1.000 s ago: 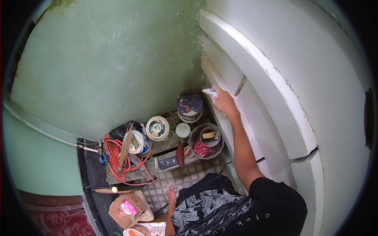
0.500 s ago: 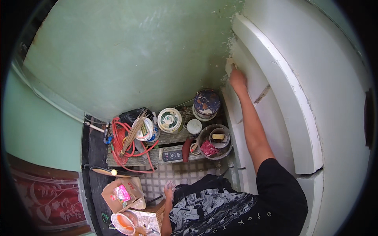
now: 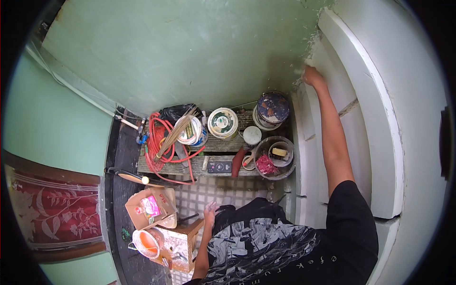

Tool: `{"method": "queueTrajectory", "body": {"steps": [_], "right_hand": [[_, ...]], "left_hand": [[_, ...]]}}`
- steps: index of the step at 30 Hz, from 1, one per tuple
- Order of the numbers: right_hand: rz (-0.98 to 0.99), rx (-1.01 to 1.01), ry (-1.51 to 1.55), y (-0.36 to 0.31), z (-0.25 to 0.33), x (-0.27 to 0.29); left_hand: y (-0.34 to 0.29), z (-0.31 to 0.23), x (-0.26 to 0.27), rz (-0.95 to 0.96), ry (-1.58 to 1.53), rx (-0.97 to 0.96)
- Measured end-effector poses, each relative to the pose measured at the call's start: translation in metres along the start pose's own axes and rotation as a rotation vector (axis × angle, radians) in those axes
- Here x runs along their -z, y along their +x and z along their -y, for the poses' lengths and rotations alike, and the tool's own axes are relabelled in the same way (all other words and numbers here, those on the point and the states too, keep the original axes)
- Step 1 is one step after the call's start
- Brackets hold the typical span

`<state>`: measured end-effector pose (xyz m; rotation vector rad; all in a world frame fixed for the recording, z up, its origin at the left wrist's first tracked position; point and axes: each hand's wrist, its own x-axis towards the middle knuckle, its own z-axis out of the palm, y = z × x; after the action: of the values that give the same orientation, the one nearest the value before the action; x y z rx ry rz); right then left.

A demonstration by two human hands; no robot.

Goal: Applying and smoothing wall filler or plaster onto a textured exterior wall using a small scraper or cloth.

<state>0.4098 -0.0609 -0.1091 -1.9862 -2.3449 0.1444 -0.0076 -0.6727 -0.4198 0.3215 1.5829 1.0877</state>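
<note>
My right hand [image 3: 313,76] reaches far forward to the corner where the green wall [image 3: 190,52] meets the white moulded panel [image 3: 335,59]. Its fingers are curled in against the surface, next to a small pale patch or piece blurred by motion. What they hold, if anything, I cannot make out. Flaking, chipped paint runs up the corner above the hand. My left hand [image 3: 210,211] hangs low by my side, dusty with white, its fingers apart and nothing in it. Close to it stands a small wooden stool or box [image 3: 183,242] with a white-smeared top.
A weathered bench [image 3: 218,145] bears paint buckets [image 3: 223,122], a red hose [image 3: 154,142], thin sticks [image 3: 173,137], a dark remote-like device [image 3: 220,167] and a round basin [image 3: 259,154] with a sponge [image 3: 280,152]. A cardboard box [image 3: 164,202] and a bucket [image 3: 142,240] stand at left.
My view has shifted, so the bench and its things sit higher and farther right. My right hand stays at the corner; its extended finger is now curled in. The left hand remains low.
</note>
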Motion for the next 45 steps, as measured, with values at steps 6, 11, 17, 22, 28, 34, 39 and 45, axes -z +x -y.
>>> {"method": "queueTrajectory", "body": {"steps": [6, 11, 17, 22, 28, 34, 39, 45], "right_hand": [[-0.277, -0.270, 0.154, -0.007, 0.022, 0.009], [-0.035, 0.130, 0.285, 0.021, 0.001, 0.016], [-0.145, -0.082, 0.096, 0.012, -0.007, 0.002], [-0.125, -0.102, 0.190, 0.012, 0.005, 0.016], [0.222, -0.160, 0.572, -0.001, -0.001, 0.026], [-0.314, -0.215, 0.130, -0.018, -0.030, -0.025], [0.349, -0.206, 0.597, -0.078, 0.045, 0.064], [-0.159, -0.231, 0.124, -0.096, 0.016, 0.011]], "left_hand": [[-0.001, 0.017, 0.016, -0.061, -0.025, 0.001], [-0.009, 0.017, 0.015, -0.119, -0.048, 0.069], [-0.003, 0.013, 0.020, -0.125, -0.064, 0.072], [0.006, 0.032, 0.031, -0.102, -0.062, 0.037], [0.007, 0.013, 0.023, -0.088, -0.030, 0.050], [0.030, 0.006, 0.020, -0.004, -0.007, 0.068], [0.020, 0.003, 0.027, -0.005, -0.001, 0.051], [0.030, -0.007, 0.030, 0.079, 0.087, 0.054]]}}
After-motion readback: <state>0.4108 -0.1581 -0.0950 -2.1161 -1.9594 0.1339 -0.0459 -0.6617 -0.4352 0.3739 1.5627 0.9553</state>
